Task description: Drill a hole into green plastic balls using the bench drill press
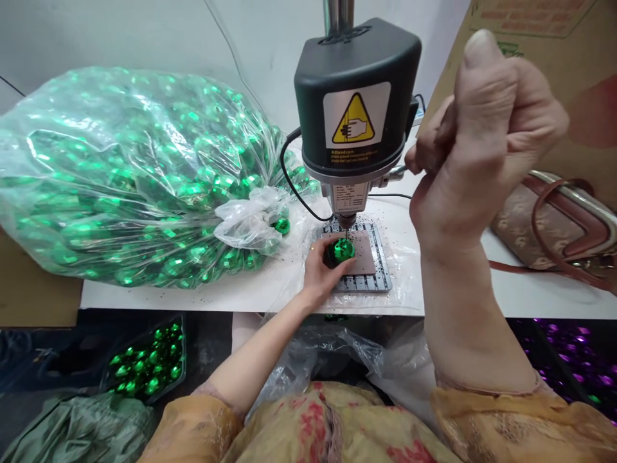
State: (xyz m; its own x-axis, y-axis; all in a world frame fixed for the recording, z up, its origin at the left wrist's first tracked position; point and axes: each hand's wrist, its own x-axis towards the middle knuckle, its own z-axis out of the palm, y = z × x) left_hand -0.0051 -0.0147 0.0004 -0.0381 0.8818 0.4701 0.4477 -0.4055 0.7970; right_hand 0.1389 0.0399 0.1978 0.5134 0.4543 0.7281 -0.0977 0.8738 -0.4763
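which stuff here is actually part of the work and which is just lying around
In use:
- green ball, held by the left hand under the drill
- drill press, its lever hidden in the right hand grip
- slotted drill table
- big bag of green balls
- tray of green balls below

Lying about:
- brown handbag
- cardboard box
- purple balls lower right

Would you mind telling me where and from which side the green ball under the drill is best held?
Hold the green ball low around its sides, coming from the near left as the left hand does. Its faceted round shape would probably roll on the flat plate, and its top should stay free, since the drill bit comes straight down there. The right hand is closed on the lever.
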